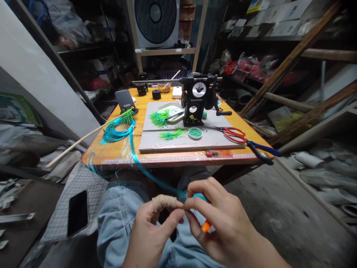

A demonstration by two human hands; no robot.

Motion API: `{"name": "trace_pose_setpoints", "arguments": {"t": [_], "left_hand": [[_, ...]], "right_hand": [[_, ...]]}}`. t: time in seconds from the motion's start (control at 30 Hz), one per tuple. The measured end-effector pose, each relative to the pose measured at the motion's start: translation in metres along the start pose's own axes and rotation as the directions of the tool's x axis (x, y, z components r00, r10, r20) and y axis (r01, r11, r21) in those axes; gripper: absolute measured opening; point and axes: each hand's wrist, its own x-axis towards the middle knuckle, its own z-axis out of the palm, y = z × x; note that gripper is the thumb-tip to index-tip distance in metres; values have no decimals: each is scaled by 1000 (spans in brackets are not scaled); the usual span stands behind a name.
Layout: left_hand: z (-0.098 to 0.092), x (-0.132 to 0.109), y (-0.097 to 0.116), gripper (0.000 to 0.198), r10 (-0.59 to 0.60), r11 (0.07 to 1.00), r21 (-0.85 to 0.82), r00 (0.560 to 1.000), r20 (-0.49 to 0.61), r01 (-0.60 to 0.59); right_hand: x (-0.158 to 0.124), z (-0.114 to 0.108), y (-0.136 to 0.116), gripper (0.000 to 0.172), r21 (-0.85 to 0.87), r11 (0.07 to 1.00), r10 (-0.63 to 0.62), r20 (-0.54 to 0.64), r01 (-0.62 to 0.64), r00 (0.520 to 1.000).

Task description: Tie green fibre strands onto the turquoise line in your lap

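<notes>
Right hand [223, 214] holds an orange tool [206, 226] and meets the narrow pinch of left hand [154, 227] above the lap [117, 212], where blue strands [145, 170] reach; the pinched piece I cannot tell. Gentle, steady pressure should help.

Pale light falls across the wooden tabletop [95, 150] and my fingers [199, 204], leaving the shelves [263, 38] behind in deep shadow, while toward my view's edges the pipes [312, 158] and ladder [292, 56] blur and stretch, the top right corner nearly black.

On the table [237, 121], the dish [195, 138] sits between the coil [113, 136] and the scissors [225, 130].
</notes>
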Motion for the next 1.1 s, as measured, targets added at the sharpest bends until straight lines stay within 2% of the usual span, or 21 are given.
{"name": "trace_pose_setpoints", "arguments": {"t": [0.17, 0.33, 0.47, 0.63, 0.87, 1.0, 1.1], "left_hand": [[-3, 0, -4, 25, 57, 998, 11, 998, -30, -57], [1, 2, -3, 17, 103, 994, 39, 995, -6, -103], [4, 2, -1, 19, 123, 989, 82, 991, 57, -127], [3, 2, -2, 18, 93, 988, 120, 995, 42, -98], [0, 3, 1, 15, 128, 961, 237, 989, 76, -142], [2, 2, -2, 18, 226, 917, 325, 973, 54, -231], [2, 1, -1, 22, 378, 873, 318, 925, 41, -371]], "right_hand": [[-3, 4, 1, 20, 23, 999, 49, -73, -47, 996], [-5, 9, -3, 16, 40, 997, 78, -127, -73, 989], [-6, 11, -6, 17, 47, 998, 57, -96, -52, 994], [-5, 11, -3, 17, 20, 999, 49, -76, -48, 996], [-1, 12, -3, 14, -56, 998, -11, -67, 7, 998], [3, 12, -3, 12, -116, 992, -67, -73, 58, 995], [5, 7, -4, 12, -133, 983, -138, -100, 124, 985]]}}
